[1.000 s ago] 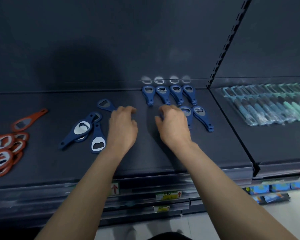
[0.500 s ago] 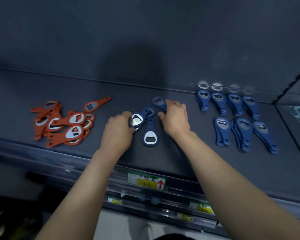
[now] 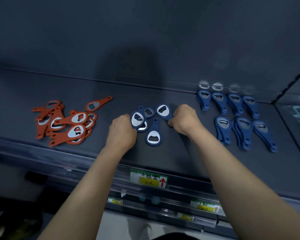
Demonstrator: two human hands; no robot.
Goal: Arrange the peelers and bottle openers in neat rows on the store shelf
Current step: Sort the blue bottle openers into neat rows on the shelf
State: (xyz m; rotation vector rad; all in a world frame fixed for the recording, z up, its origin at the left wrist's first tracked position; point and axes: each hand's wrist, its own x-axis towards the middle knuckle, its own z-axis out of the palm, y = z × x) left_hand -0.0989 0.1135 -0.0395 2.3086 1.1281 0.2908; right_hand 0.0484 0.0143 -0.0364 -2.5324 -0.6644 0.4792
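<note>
Blue bottle openers (image 3: 152,135) lie mid-frame on the shelf (image 3: 180,153). A stacked pair (image 3: 137,119) is gripped by curled left hand (image 3: 122,134) fingers; another opener (image 3: 162,110) is pinched by the right hand (image 3: 185,120). Heads should be squared, then laid beside the sorted rows (image 3: 232,116).

- A dark back panel (image 3: 145,32) fills the top of the frame, with a soft shadow at its centre.
- A slotted upright strip (image 3: 291,84) runs diagonally at the upper right.
- A green, white and yellow price label (image 3: 149,178) with a red arrow sits below centre.
- Smaller labels (image 3: 204,206) lie lower right, blurred.
- Pale floor (image 3: 121,226) shows at bottom centre.
</note>
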